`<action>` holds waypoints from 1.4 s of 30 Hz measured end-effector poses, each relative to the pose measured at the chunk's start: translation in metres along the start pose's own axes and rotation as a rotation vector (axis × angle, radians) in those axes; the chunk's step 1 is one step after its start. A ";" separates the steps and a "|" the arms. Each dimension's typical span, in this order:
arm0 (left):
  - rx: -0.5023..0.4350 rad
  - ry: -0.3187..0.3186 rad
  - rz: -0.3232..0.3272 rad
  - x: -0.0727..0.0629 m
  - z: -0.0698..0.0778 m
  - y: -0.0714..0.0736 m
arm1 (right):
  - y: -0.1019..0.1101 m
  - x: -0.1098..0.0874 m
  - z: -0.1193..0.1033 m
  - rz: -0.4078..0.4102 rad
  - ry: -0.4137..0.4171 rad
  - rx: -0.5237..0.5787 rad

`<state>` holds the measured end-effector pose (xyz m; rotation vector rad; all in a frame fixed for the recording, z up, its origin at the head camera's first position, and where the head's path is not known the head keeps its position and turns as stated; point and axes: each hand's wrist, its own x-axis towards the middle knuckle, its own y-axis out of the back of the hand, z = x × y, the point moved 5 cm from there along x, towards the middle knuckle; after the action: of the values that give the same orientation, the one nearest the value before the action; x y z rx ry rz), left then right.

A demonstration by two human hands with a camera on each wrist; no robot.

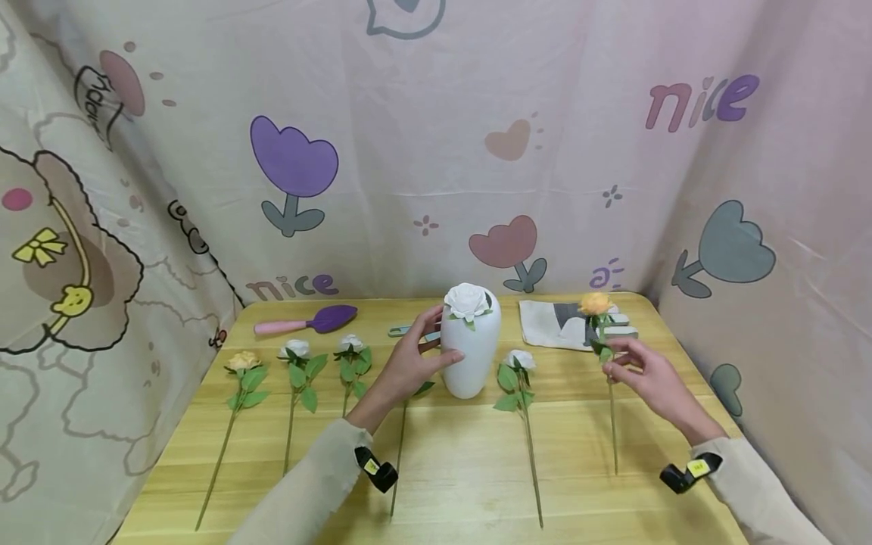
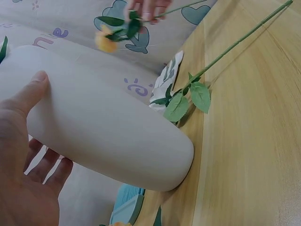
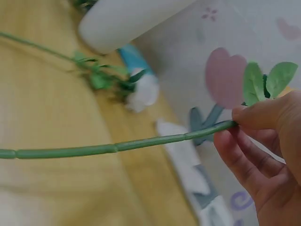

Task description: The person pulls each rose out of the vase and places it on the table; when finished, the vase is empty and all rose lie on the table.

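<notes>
A white vase (image 1: 470,352) stands at the middle of the table, with a white rose (image 1: 468,301) at its mouth. My left hand (image 1: 417,356) grips the vase from the left, its thumb across the front and its fingers around the far side, as the left wrist view also shows. On the right, my right hand (image 1: 643,375) pinches an orange rose (image 1: 595,304) by its green stem (image 3: 150,142), just below the leaves. The bloom points up and the stem hangs down over the table. Between vase and right hand lies another white rose (image 1: 521,360).
Left of the vase lie a yellow rose (image 1: 243,362), two white roses (image 1: 295,350) and a stem (image 1: 400,462) partly under my left arm. Behind them is a purple trowel (image 1: 332,319) with a pink handle. Folded grey-and-white cloth (image 1: 552,324) lies back right. Printed curtains (image 1: 409,151) enclose the table.
</notes>
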<state>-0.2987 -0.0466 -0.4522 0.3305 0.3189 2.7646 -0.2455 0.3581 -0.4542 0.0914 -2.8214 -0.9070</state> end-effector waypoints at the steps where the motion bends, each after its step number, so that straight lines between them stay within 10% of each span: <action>1: 0.001 -0.001 0.000 0.000 0.000 0.000 | -0.004 -0.004 0.005 -0.017 -0.020 -0.005; 19: -0.004 0.005 -0.003 -0.002 0.002 0.000 | -0.064 -0.042 0.055 -0.201 -0.149 0.187; 36: 0.002 0.006 0.008 -0.003 0.001 0.001 | -0.070 -0.043 0.052 -0.177 -0.200 0.163; 42: 0.002 -0.001 0.003 -0.002 0.001 0.000 | -0.054 -0.040 0.046 -0.056 -0.190 0.074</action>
<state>-0.2969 -0.0472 -0.4519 0.3334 0.3209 2.7672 -0.2144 0.3453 -0.5285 0.0999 -3.0435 -0.8656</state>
